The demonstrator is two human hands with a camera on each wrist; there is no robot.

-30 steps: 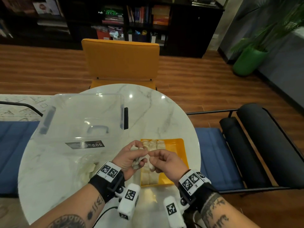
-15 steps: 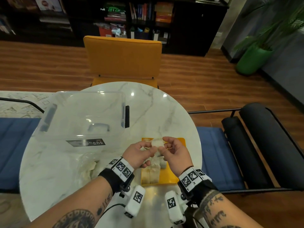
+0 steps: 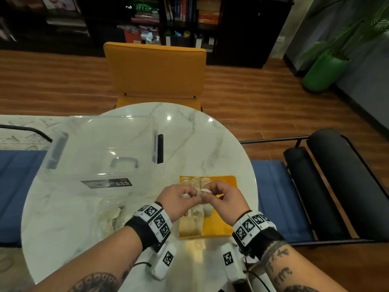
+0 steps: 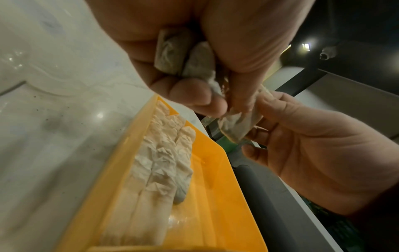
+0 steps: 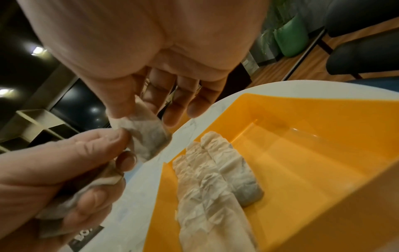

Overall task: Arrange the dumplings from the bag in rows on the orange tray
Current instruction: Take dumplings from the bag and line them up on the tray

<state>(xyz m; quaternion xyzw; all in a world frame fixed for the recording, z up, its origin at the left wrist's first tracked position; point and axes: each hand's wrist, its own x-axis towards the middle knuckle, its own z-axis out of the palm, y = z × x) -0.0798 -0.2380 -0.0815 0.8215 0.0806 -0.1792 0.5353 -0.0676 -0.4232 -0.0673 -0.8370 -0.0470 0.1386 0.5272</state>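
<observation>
The orange tray (image 3: 223,227) lies on the marble table, with several pale dumplings (image 3: 192,223) in rows along its left side. Just above it my two hands meet. My left hand (image 3: 189,198) keeps two dumplings (image 4: 172,52) curled in its palm, and its fingertips touch a third dumpling (image 3: 202,192). My right hand (image 3: 207,193) pinches that dumpling (image 5: 146,134) between thumb and fingers. The clear bag (image 3: 111,216), with more dumplings inside, lies left of the tray. The tray's right half (image 5: 302,153) is bare.
A clear plastic storage box (image 3: 101,148) stands at the back left of the round table (image 3: 189,140). An orange chair (image 3: 155,68) faces me across it. The table's edge runs close to the tray's right side, with a blue bench (image 3: 271,186) below.
Both hands stay together over the tray. They moved toward its far end with a dumpling between the fingertips, then drew back a little. The tray and bag have not moved.
</observation>
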